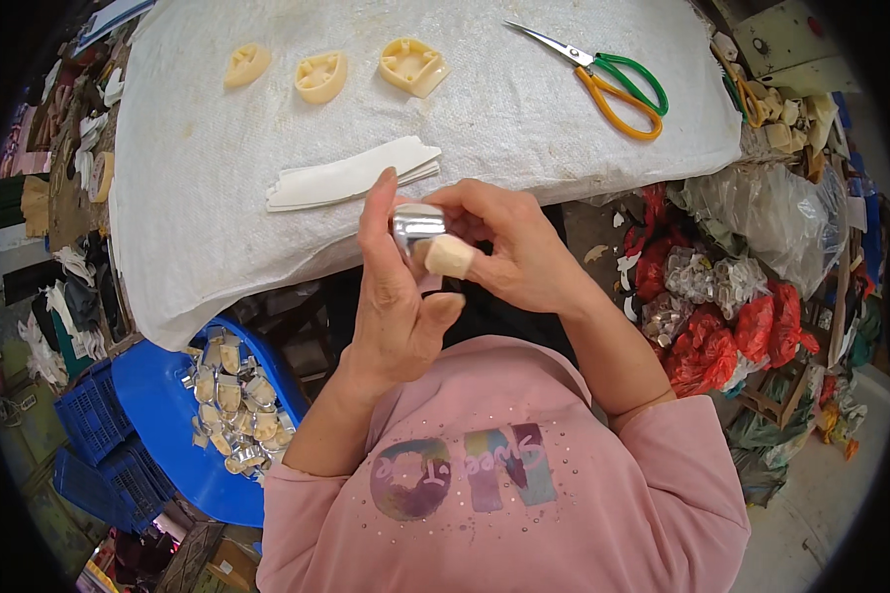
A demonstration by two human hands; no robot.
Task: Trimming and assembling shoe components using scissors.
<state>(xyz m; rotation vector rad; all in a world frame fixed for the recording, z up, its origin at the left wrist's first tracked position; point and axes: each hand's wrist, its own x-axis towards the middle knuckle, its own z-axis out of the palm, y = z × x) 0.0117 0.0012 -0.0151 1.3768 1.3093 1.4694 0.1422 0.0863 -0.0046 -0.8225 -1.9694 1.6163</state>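
My left hand [391,287] is closed around a shiny silver shoe heel [417,225], held up at the near edge of the cloth-covered table. From the other side my right hand [519,242] grips the same heel, its fingers curled behind it. A beige cover [450,256] wraps the tip of my right thumb, which presses near the heel's lower side. Just beyond my hands lies a stack of white strips [356,176]. Farther back rest three cream plastic heels, the nearest to the right being a hollow one [411,67].
Scissors [613,84] with one green and one orange handle lie at the far right of the white cloth [208,188]. A blue tub [158,395] of silver-and-cream heels stands at lower left, beside blue crates [94,420]. Red plastic bags [702,351] crowd the right.
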